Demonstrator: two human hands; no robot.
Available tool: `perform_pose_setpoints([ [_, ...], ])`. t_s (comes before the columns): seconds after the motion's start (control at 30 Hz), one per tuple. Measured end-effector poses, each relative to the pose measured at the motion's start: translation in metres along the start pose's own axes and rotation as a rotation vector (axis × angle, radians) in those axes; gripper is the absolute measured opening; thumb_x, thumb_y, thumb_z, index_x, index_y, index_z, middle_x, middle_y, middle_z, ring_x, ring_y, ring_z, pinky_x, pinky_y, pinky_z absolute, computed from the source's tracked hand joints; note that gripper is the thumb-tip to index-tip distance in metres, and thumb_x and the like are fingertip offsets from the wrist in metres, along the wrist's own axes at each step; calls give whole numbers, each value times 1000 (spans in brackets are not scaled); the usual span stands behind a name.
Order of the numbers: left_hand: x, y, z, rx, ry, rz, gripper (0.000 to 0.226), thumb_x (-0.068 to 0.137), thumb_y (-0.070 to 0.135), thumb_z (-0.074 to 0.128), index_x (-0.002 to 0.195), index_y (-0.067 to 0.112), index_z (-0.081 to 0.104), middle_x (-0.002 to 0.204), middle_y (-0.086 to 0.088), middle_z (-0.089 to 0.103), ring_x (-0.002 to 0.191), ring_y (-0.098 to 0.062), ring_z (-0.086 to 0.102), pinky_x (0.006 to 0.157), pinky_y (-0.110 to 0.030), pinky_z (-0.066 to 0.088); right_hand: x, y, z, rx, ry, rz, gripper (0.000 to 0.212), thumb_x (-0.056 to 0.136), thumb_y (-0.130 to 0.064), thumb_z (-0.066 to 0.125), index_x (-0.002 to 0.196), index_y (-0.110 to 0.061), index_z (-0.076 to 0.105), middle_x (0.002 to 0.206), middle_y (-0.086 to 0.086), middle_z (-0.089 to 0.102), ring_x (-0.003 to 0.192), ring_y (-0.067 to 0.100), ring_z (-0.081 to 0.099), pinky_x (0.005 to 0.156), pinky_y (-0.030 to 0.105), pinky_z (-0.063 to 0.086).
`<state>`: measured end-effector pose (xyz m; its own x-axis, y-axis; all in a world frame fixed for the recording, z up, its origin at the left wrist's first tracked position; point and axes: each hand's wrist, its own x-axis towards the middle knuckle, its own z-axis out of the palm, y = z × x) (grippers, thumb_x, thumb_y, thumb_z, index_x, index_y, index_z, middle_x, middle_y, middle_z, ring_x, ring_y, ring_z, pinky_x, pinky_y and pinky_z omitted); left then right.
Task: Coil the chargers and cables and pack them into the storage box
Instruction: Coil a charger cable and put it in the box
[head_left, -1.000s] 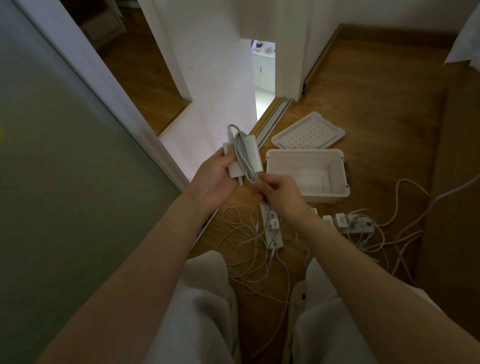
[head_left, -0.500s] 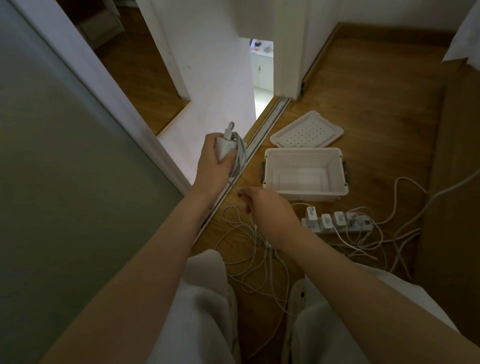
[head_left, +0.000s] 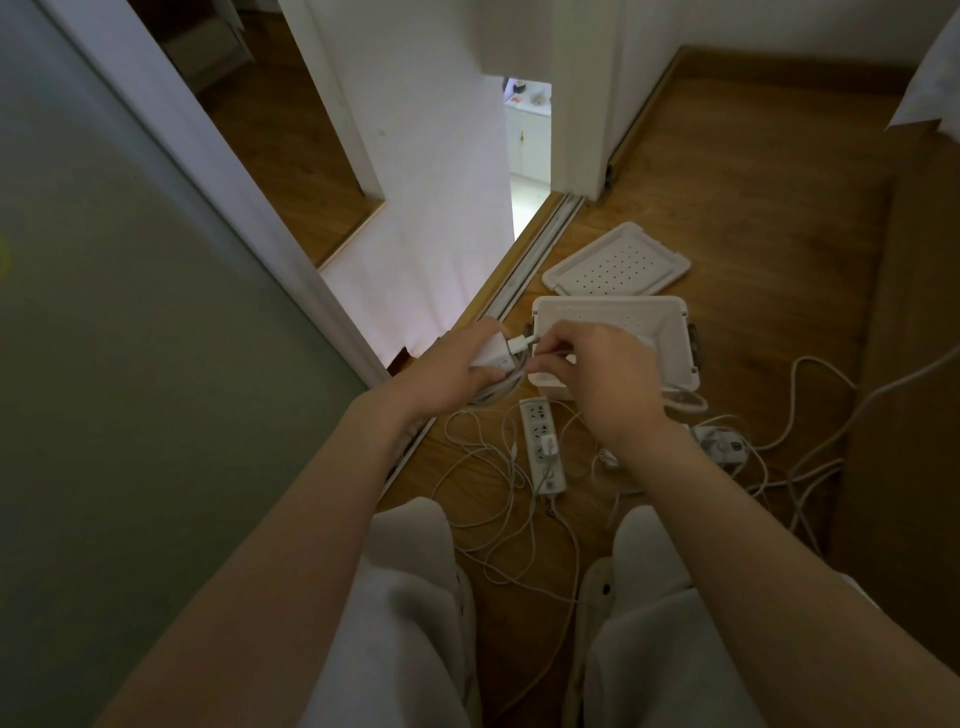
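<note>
Floorboards (head_left: 753, 218) are carrying most of what is left to do. The storage box (head_left: 670, 332) is sitting open just beyond the hands, and the part of its inside not hidden by the right hand (head_left: 608, 379) is showing nothing packed. Its lid (head_left: 618, 265) is lying just behind it. A power strip (head_left: 543, 447) is lying near the box with a plug in it, more adapters (head_left: 722, 447) are sitting to its right, and loose cables (head_left: 493, 499) are sprawling uncoiled around the knees. The left hand (head_left: 449, 369) is holding a white charger (head_left: 491, 353) above the floor at the box's left edge, fingers curled round it and its looped cord (head_left: 498, 389). The right hand's fingers are pinching the connector (head_left: 522, 343), seemingly finishing this first bundle, so packing is only beginning.
</note>
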<state>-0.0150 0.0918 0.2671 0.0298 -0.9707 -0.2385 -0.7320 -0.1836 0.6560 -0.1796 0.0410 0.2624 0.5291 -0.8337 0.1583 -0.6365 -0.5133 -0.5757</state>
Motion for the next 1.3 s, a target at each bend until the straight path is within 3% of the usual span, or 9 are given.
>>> perform_pose_setpoints([
  [0.13,-9,6,-8,-148,-126,-41,18,96,19,50,109,29,42,116,-9,51,105,-27,54,86,-46,52,4,7,-6,-32,63,-74,21,76,-45,66,87,-28,70,80,-9,64,81,10,47,73,27,30],
  [0.23,-12,8,-13,-256,-156,-51,20,96,18,49,112,29,45,118,-5,52,107,-21,54,90,-42,51,7,10,-8,46,75,-95,18,77,-43,65,85,-29,71,80,-10,65,81,8,44,78,27,28],
  [0.37,-15,8,-17,-354,-206,-60,27,97,17,48,122,25,46,119,-2,54,109,-17,56,90,-36,52,9,11,-10,302,13,-36,4,79,-31,68,80,-27,68,78,-8,65,76,5,56,73,22,45],
  [0.5,-19,12,-18,-425,-232,-46,29,96,21,49,125,22,47,112,1,58,100,-12,59,82,-28,53,10,14,-9,500,52,55,25,82,-19,67,70,-35,52,71,-15,58,68,-9,54,67,4,42],
  [0.63,-21,20,-18,-662,-194,-69,31,93,13,50,124,12,48,96,2,58,77,-4,60,64,-21,49,13,14,-1,605,31,142,18,89,-17,60,71,-19,58,72,-1,61,65,4,53,62,4,42],
  [0.8,-20,26,-14,-931,-119,-80,33,94,8,46,127,11,48,96,-1,59,75,-8,63,60,-23,51,14,12,11,749,-13,202,21,95,-13,49,78,-9,61,69,2,58,65,12,52,71,27,49],
  [0.93,-16,29,-13,-1115,-21,-72,38,93,8,44,131,4,46,103,-9,61,83,-18,64,65,-31,55,8,6,24,709,-64,196,27,98,-10,43,88,1,66,67,7,57,59,8,48,61,20,45],
  [1.13,-6,28,-7,-1200,156,-106,27,96,6,43,122,5,49,100,-9,60,87,-19,61,72,-30,54,-1,-6,39,565,-227,180,38,99,-7,35,69,-25,50,64,-7,51,52,5,39,51,16,30],
  [1.3,0,26,-4,-1062,335,-148,28,97,13,46,125,11,46,107,-8,59,93,-18,61,76,-29,54,-7,-12,46,455,-348,108,27,100,-5,32,107,-19,54,72,-3,52,59,5,43,55,16,34],
])
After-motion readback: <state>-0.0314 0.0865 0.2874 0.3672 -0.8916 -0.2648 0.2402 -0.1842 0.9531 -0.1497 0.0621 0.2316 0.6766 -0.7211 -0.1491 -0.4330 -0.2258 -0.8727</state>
